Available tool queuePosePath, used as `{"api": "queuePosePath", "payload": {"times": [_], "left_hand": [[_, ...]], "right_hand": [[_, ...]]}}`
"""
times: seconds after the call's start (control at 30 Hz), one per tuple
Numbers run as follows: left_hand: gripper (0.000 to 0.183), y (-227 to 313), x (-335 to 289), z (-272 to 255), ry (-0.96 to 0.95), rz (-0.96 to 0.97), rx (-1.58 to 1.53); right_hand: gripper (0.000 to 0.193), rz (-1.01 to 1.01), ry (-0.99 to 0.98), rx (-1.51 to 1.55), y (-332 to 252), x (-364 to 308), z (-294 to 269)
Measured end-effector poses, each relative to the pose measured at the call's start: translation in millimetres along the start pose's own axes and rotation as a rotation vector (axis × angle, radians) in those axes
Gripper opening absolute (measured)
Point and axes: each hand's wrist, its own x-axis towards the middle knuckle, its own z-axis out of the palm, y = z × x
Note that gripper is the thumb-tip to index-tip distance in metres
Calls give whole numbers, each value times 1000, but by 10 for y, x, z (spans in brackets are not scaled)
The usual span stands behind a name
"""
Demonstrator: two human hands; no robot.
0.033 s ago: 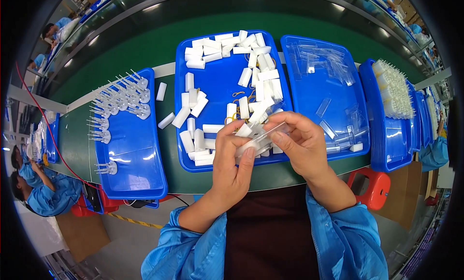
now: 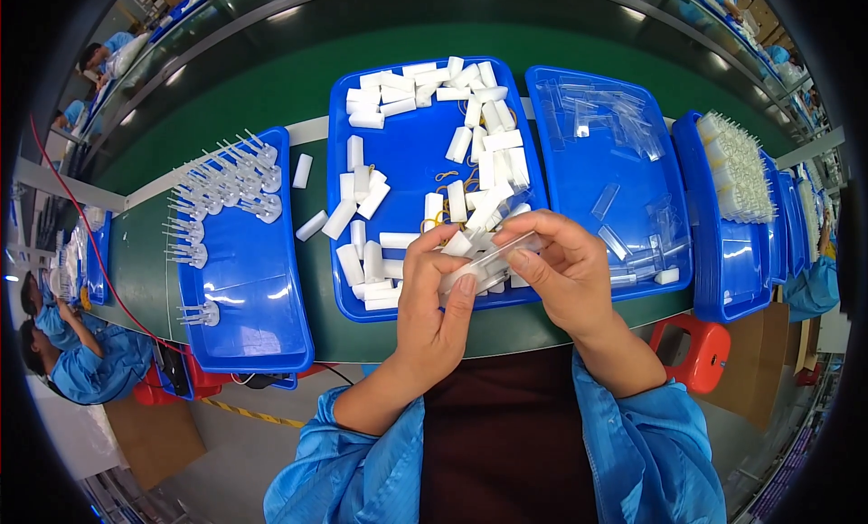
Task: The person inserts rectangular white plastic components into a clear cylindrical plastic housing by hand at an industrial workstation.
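Observation:
Between my two hands, over the near right part of the middle blue tray, is a long clear plastic piece. My left hand pinches its left end between thumb and fingers. Thumb and fingers of my right hand close on its right end. Part of the piece is covered by my fingers, and its exact shape is hard to make out. White rectangular blocks lie scattered in the tray around my hands, with yellow rubber bands among them.
A blue tray to the right carries clear plastic strips and one white block. The left blue tray has clear round-based pieces with upright pins. Farther right, stacked blue trays hold pinned white pieces. A red stool stands below the table.

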Motion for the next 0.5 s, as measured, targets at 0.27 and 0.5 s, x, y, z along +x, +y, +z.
{"api": "queuePosePath", "payload": {"times": [0.27, 0.5], "left_hand": [[15, -19, -4, -1, -54, -19, -14], [21, 10, -20, -10, -76, -8, 2]], "right_hand": [[22, -88, -24, -154, 40, -7, -57], [25, 134, 19, -55, -123, 33, -46]]}}
